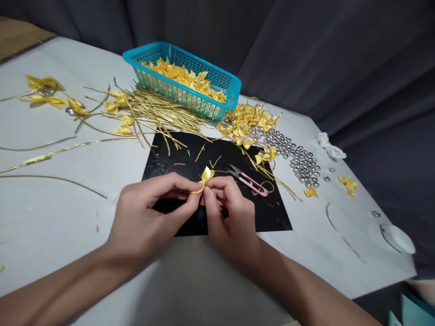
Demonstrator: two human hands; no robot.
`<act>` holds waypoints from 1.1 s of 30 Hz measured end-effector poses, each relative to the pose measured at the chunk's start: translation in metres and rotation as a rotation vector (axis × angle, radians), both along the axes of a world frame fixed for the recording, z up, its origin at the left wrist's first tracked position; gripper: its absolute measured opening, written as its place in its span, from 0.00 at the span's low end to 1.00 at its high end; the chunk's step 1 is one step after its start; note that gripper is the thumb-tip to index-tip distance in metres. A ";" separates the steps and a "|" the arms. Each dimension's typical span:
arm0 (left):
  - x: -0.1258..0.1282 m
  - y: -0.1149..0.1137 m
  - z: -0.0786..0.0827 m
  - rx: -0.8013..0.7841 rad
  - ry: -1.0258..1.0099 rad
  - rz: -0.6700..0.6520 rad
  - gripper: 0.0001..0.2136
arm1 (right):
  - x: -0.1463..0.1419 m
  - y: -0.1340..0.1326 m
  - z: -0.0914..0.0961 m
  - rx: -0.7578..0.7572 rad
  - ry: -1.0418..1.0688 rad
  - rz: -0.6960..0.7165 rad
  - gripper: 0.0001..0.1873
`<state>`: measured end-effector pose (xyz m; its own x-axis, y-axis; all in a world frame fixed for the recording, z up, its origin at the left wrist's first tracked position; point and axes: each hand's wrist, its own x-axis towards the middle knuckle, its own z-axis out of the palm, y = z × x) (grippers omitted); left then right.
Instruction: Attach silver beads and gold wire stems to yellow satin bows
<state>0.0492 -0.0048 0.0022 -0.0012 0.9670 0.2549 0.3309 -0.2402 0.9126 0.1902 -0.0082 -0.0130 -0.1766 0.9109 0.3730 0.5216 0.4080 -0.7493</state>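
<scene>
Between my two hands, over a black mat (272, 213), is a small yellow ribbon bow (206, 174). My left hand (152, 213) pinches its left side between thumb and fingertips. From the other side, my right hand (229, 208) closes thumb and index finger at the bow's middle; whether it also grips a cord there is hidden by the fingers. Pink-handled thread snips (249, 181) lie on the mat just right of my right hand. Short gold cord clippings are scattered on the mat around them.
A turquoise basket (183, 88) of yellow bows stands at the back. Gold cord lengths (163, 111) lie before it. Right of it are a pile of bows (251, 120) and many silver beads (302, 165). A white dish (397, 238) sits near the right edge.
</scene>
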 end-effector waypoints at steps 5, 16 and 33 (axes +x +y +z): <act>-0.005 0.001 -0.002 0.229 0.106 -0.046 0.06 | 0.000 -0.001 0.001 -0.015 -0.012 0.015 0.04; -0.007 0.003 0.000 0.389 0.205 -0.114 0.05 | 0.000 0.000 0.001 -0.084 0.098 0.061 0.04; -0.009 0.007 -0.008 0.460 0.292 -0.189 0.05 | 0.017 0.021 0.018 0.248 -0.130 0.143 0.05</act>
